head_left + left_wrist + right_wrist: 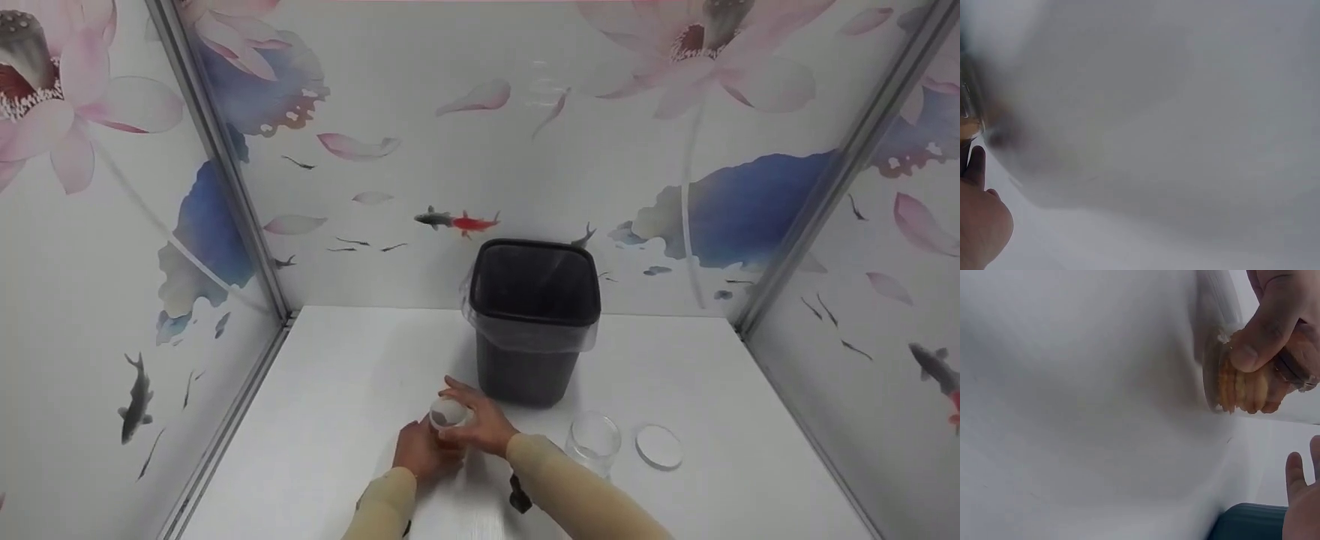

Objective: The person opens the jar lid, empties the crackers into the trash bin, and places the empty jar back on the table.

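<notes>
The head view shows a tall, squarish black plastic bin (527, 375) on the white surface (360, 360), a clear plastic liner (536, 336) folded over its rim so that the bag hangs outside and the mouth is unobstructed. Nearer the person and to the left of the bin is a clear cylindrical container (448, 412), its round top turned up toward the head camera. The right wrist view shows ridged, orange-brown cookie-like pieces (1238, 388) stacked in the container toward its base.

The left hand (424, 450) grasps the container by its side, thumb pressed to the wall, which seems to steady it. The right hand's (489, 424) grip is on the container's top, thumb on the near side and fingers on the far side, probably to control that end. Whether a cap sits there is too small to tell.

To the right of the bin's base and nearer the person, an uncovered clear round jar (594, 441) stands apart; farther right lies a flat, round white lid (659, 447), likely set aside from it.
</notes>
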`<state>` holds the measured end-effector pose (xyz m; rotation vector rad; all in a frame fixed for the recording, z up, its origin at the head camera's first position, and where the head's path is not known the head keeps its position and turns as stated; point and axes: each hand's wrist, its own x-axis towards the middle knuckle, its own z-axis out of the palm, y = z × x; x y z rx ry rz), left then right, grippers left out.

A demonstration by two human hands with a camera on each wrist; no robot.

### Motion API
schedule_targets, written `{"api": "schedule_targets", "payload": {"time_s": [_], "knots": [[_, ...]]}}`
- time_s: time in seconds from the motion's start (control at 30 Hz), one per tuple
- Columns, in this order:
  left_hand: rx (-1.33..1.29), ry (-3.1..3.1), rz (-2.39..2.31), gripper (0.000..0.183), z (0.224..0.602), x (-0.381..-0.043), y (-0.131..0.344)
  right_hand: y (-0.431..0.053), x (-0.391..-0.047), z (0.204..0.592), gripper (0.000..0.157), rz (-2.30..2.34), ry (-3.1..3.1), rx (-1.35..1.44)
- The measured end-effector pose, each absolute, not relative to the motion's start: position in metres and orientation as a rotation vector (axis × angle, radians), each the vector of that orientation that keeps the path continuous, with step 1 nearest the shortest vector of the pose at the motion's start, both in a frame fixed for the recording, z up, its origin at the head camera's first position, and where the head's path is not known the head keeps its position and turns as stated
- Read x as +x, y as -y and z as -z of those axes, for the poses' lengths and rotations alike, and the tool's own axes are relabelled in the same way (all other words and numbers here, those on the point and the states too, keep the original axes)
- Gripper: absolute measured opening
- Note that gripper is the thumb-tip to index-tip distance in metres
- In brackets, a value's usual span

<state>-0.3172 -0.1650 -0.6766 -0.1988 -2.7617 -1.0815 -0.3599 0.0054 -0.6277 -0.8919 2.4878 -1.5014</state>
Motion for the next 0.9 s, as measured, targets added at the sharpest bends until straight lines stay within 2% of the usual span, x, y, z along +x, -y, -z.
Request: {"api": "schedule_targets", "payload": {"time_s": [0.23, 0.5, 0.7, 0.9], "knots": [[-0.182, 2.76, 1.066, 0.064, 0.678, -0.316, 0.163, -0.003, -0.345, 0.628, 0.081, 1.608, -2.52, -0.751], [-0.196, 2.739, 1.103, 0.062, 0.676, -0.313, 0.165, 0.004, -0.325, 0.629, 0.082, 1.725, -2.557, -0.607], [-0.229, 2.739, 1.059, 0.062, 0.677, -0.313, 0.166, 0.005, -0.321, 0.629, 0.085, 1.723, -2.581, -0.582], [-0.239, 2.757, 1.127, 0.052, 0.677, -0.312, 0.165, -0.005, -0.329, 0.626, 0.08, 1.65, -2.508, -0.643]]}}
